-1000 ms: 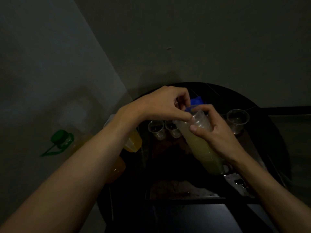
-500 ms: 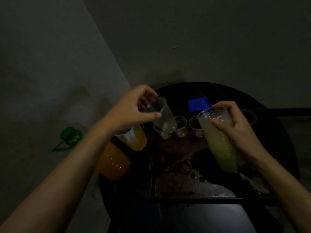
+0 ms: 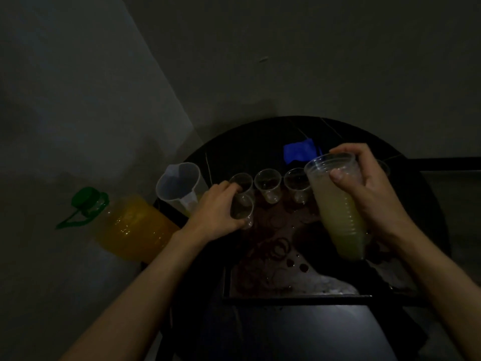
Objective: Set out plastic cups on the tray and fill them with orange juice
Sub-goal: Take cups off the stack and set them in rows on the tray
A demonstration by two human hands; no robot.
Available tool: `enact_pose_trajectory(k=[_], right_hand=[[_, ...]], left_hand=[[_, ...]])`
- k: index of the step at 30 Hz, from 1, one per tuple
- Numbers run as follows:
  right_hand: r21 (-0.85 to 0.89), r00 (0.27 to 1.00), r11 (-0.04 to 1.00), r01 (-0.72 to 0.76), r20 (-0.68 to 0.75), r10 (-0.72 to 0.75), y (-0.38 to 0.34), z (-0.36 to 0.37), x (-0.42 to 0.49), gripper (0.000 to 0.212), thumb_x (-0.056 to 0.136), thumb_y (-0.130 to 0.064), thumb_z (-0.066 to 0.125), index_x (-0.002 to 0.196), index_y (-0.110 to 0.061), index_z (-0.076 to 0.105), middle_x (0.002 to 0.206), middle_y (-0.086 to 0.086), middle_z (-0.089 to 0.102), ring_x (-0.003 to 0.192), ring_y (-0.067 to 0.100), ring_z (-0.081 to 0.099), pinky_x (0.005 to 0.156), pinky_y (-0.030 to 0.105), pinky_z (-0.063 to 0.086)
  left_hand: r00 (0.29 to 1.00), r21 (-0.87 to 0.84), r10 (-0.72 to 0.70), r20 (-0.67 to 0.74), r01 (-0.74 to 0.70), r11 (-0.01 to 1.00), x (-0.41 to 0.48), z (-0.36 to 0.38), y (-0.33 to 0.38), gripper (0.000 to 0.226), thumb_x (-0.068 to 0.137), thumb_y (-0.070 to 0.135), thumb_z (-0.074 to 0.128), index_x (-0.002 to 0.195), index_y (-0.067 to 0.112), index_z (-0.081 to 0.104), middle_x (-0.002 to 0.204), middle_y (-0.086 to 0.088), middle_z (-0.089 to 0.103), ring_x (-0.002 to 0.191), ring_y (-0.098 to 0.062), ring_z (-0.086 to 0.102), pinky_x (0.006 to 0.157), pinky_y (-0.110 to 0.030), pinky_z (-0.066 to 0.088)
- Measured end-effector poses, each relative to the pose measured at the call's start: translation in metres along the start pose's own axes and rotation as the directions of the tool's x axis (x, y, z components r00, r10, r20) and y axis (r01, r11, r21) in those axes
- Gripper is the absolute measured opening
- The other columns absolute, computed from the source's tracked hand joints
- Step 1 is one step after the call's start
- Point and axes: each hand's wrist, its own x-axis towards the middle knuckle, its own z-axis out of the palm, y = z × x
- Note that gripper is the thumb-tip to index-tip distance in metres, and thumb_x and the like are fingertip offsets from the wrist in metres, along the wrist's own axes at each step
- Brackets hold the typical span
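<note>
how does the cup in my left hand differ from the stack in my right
The single cup is one short cup; the cup stack is many nested, far taller. The single cup looks clear; the cup stack cloudy yellow-green. The left hand holds the single cup low at the tray; the right hand holds the cup stack raised and tilted. Both are plastic cups.

Dim home corner; round black table [image 3: 247, 147]

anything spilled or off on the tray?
Yes: the tray carries dark ring marks and a few drops near its middle, in front of the set-out cups, like old spills. Too dark to tell if wet.
</note>
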Motion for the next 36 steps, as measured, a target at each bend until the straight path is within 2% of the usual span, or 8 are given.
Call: enact_pose_trajectory(k=[2,6,13,19,23,28,32,36], right_hand=[[0.003,1.0,1.0,0.004,0.001,-0.004,0.001,-0.001,0.001,0.038,0.081,-0.046,0.065,0.117,-0.042,0.052,0.105,-0.031,0.061,0.099,0.004,0.064,0.077,0.034,0.057],[0.028,1.0,0.999,0.02,-0.015,-0.019,0.002,-0.002,0.0,0.041,0.082,-0.041,0.065,0.12,-0.033,0.053,0.106,-0.026,0.063,0.097,0.003,0.065,0.07,0.02,0.054],[0.02,1.0,1.0,0.012,-0.016,-0.012,0.002,-0.005,0.001,0.046,0.076,-0.056,0.065,0.118,-0.04,0.053,0.108,-0.025,0.062,0.1,0.007,0.065,0.071,0.028,0.056],[0.018,1.0,1.0,0.021,-0.023,-0.021,0.002,-0.006,0.001,0.045,0.077,-0.056,0.064,0.118,-0.041,0.053,0.108,-0.025,0.062,0.098,0.004,0.065,0.072,0.027,0.053],[0.002,1.0,1.0,0.007,-0.013,-0.007,0.003,-0.007,0.001,0.049,0.075,-0.06,0.064,0.119,-0.042,0.053,0.111,-0.023,0.061,0.1,0.006,0.065,0.075,0.033,0.054],[-0.001,1.0,1.0,0.018,-0.011,-0.018,0.002,-0.006,0.001,0.047,0.076,-0.058,0.063,0.118,-0.042,0.052,0.108,-0.027,0.061,0.099,0.004,0.064,0.074,0.03,0.054],[-0.002,1.0,1.0,0.011,-0.003,-0.011,0.003,-0.005,0.001,0.04,0.082,-0.049,0.063,0.119,-0.04,0.051,0.107,-0.03,0.06,0.1,0.004,0.064,0.073,0.03,0.054],[0.006,1.0,1.0,0.02,-0.004,-0.02,0.001,-0.002,0.0,0.049,0.076,-0.057,0.063,0.119,-0.037,0.052,0.107,-0.027,0.062,0.098,0.005,0.065,0.072,0.025,0.054]], left_hand=[[1.0,0.015,-0.016,-0.014,0.016,1.0,0.0,0.009,0.001,0.066,0.072,0.052,0.082,0.126,0.028,0.052,0.121,0.006,0.052,0.108,-0.014,0.05,0.093,-0.034,0.047],[0.998,-0.009,-0.052,-0.025,0.052,0.999,0.002,0.023,0.0,0.067,0.073,0.052,0.082,0.127,0.027,0.052,0.124,0.003,0.053,0.11,-0.016,0.05,0.092,-0.03,0.045],[0.994,0.0,-0.105,-0.039,0.105,0.994,0.006,0.028,0.003,0.07,0.073,0.05,0.082,0.131,0.026,0.051,0.128,0.002,0.05,0.115,-0.017,0.048,0.096,-0.034,0.046],[0.992,-0.038,-0.115,-0.058,0.112,0.993,0.009,0.03,0.003,0.065,0.076,0.044,0.082,0.13,0.024,0.051,0.129,0.002,0.048,0.118,-0.016,0.047,0.097,-0.032,0.045],[0.99,-0.029,-0.129,-0.058,0.127,0.991,0.009,0.032,0.003,0.066,0.076,0.045,0.081,0.131,0.024,0.05,0.129,0.001,0.047,0.116,-0.017,0.047,0.096,-0.031,0.045],[0.989,-0.037,-0.142,-0.051,0.141,0.989,0.008,0.032,0.002,0.07,0.075,0.045,0.082,0.134,0.023,0.049,0.131,0.001,0.046,0.118,-0.016,0.047,0.098,-0.032,0.046],[0.99,-0.018,-0.132,-0.048,0.131,0.991,0.009,0.033,0.0,0.077,0.074,0.051,0.082,0.137,0.023,0.047,0.134,0.001,0.044,0.121,-0.018,0.045,0.099,-0.034,0.046],[0.982,-0.067,-0.12,-0.149,0.111,0.992,0.008,0.027,0.001,0.061,0.082,0.059,0.071,0.128,0.023,0.054,0.125,0.003,0.046,0.114,-0.014,0.048,0.094,-0.031,0.047]])
